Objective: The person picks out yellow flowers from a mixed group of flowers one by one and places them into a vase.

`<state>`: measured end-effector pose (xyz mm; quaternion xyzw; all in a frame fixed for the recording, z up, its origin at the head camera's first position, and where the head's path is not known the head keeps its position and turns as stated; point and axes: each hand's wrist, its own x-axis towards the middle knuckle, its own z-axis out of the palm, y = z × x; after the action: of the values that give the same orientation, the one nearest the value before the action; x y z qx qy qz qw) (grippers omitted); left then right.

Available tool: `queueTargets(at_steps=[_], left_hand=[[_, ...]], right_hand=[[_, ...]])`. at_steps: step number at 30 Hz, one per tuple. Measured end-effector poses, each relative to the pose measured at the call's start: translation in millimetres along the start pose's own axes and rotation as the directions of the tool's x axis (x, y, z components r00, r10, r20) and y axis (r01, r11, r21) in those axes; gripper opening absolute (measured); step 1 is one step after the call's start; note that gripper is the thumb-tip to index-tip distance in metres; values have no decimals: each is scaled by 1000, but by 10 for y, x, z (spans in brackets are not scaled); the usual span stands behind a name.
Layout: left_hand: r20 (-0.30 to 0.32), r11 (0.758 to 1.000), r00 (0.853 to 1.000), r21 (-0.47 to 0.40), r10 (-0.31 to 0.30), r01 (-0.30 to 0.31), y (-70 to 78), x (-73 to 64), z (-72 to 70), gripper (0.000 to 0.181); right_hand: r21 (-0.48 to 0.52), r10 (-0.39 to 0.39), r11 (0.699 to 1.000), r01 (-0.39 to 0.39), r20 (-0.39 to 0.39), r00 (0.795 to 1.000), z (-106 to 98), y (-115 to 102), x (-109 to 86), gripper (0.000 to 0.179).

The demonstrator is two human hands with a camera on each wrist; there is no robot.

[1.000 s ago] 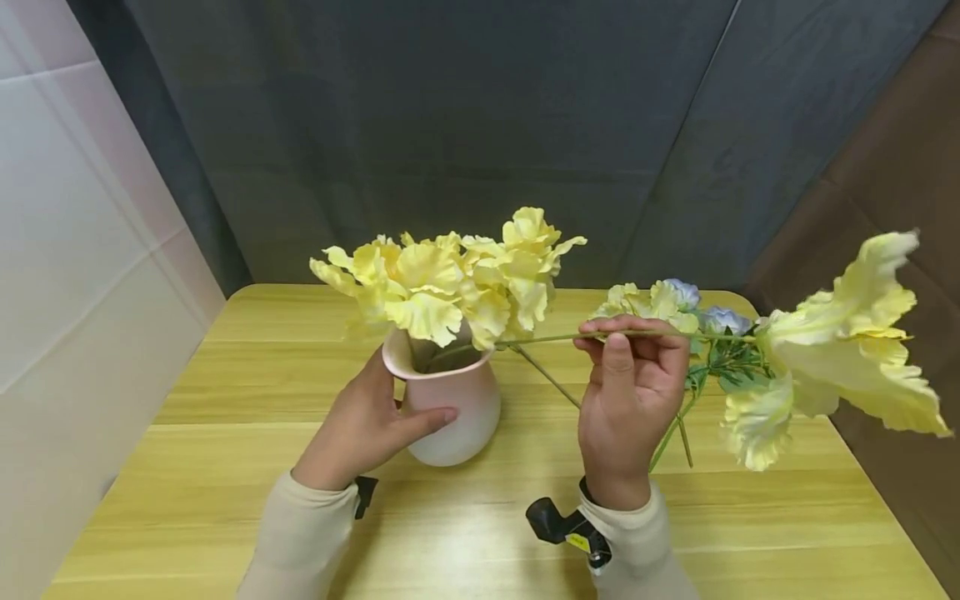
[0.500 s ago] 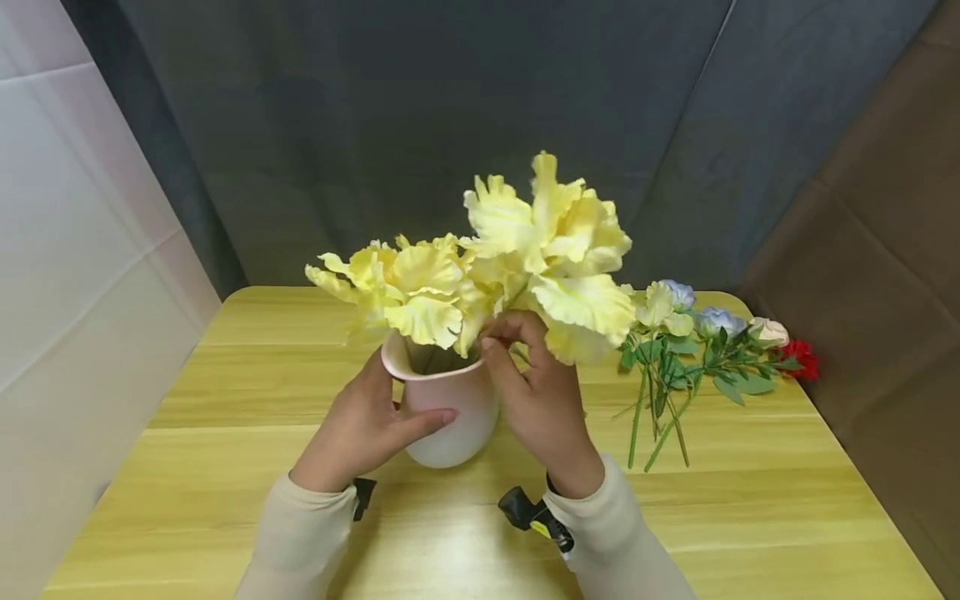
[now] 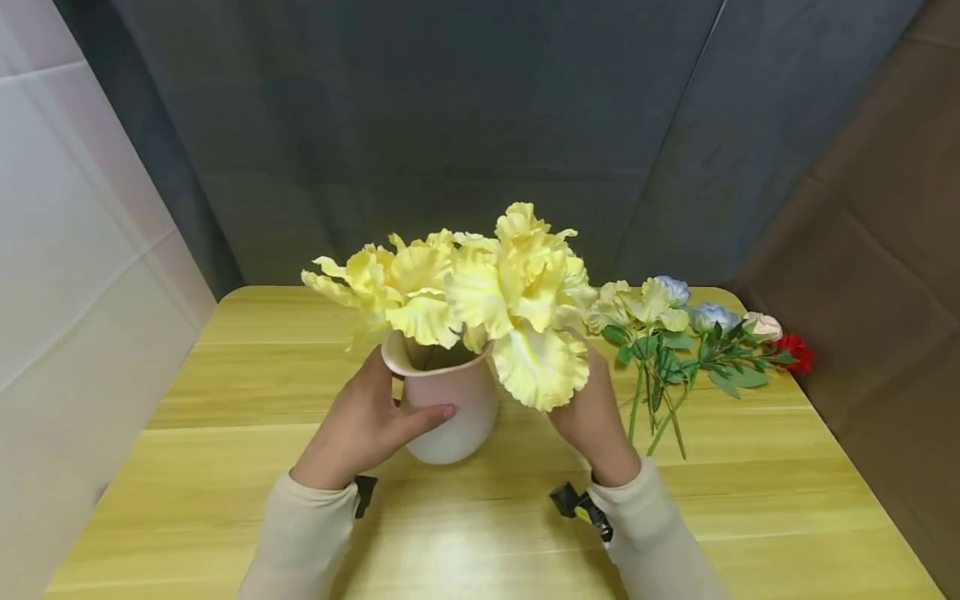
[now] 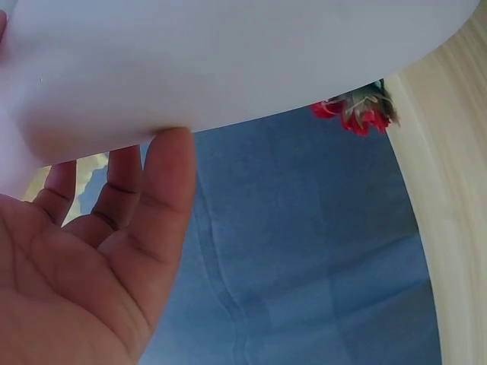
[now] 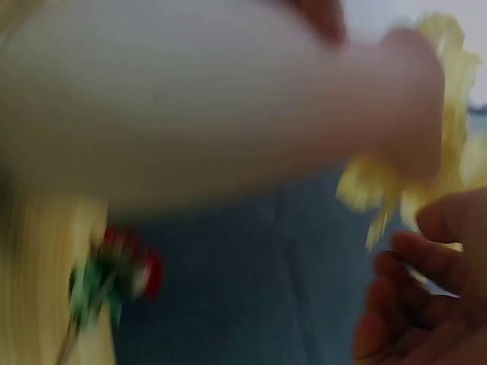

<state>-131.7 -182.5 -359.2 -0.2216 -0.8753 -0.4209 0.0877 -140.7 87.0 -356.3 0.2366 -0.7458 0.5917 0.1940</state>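
Note:
A pale pink-and-white vase (image 3: 453, 412) stands on the wooden table, holding several large yellow flowers (image 3: 423, 275). My left hand (image 3: 367, 421) grips it from the left, thumb across its front; the left wrist view shows the fingers (image 4: 169, 179) against its far side. To the right of the vase, my right hand (image 3: 596, 417) is beside the nearest yellow bloom (image 3: 543, 367), whose drooping petals hide its fingers in the head view. In the blurred right wrist view, those fingers (image 5: 426, 262) are loosely bent close to the yellow petals, with no stem visible between them.
On the table's right side lies a pile of loose stems: pale yellow flowers (image 3: 652, 307), blue flowers (image 3: 712, 317), a cream one (image 3: 763, 325) and a red one (image 3: 795, 354). A dark curtain (image 3: 465, 125) hangs behind the table (image 3: 225, 500).
My right hand brought a yellow flower from the right over to the vase; its bloom now sits lower among the others. The hand has since drawn back rightward. My left hand kept its hold.

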Motion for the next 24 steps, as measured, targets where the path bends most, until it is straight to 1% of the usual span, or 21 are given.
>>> queueTargets(at_steps=[1,2,3,4,6,7,8,10,11,13,15,17,19,20,21,24], left_hand=[[2,1000,1000,-1,-2,2,3,-3,-2,83],[5,1000,1000,-3,-5,5,3,-4,-3,84],[7,1000,1000,-1,-6,6,4,-5,-4,84],[10,1000,1000,2,-5,5,3,-5,-4,85],[12,1000,1000,10,-7,7,1,-4,-5,87],[13,1000,1000,17,-6,6,0,-2,-6,87],[14,1000,1000,25,-5,5,-1,0,-7,87],[16,999,1000,39,-5,4,-2,5,-9,88],[17,999,1000,45,-7,6,-1,7,-10,88],[19,999,1000,47,-9,8,-1,9,-10,88],[20,999,1000,47,-17,16,0,10,-6,88],[19,999,1000,43,-24,23,3,6,-5,87],[17,999,999,44,-29,28,6,3,-5,86],[16,999,999,45,-31,30,8,2,-6,86],[16,998,999,45,-31,31,9,-1,-8,85],[14,998,999,46,-31,30,14,-10,-12,85]], right_hand=[[-193,49,980,-46,9,999,-110,62,17,31],[-292,124,950,-112,22,992,-226,130,34,31],[-429,154,893,-133,15,988,-348,213,53,29],[-461,231,865,-200,10,973,-468,297,73,27],[-506,358,806,-309,0,934,-709,467,118,21],[-512,413,780,-360,-12,911,-825,551,146,24],[-509,461,759,-407,-21,887,-937,631,175,27],[-532,526,712,-459,-30,850,-1142,773,244,32],[-552,549,687,-472,-30,835,-1231,831,280,33],[-602,584,640,-477,-22,812,-1382,927,353,32],[-651,608,604,-459,5,794,-1506,1016,415,29],[-690,632,576,-438,36,774,-1596,1114,457,26],[-722,660,549,-420,66,749,-1652,1208,480,33],[-735,670,538,-413,74,739,-1668,1254,486,37],[-750,675,526,-402,80,734,-1677,1297,490,40],[-791,696,476,-384,72,714,-1676,1377,491,42]])
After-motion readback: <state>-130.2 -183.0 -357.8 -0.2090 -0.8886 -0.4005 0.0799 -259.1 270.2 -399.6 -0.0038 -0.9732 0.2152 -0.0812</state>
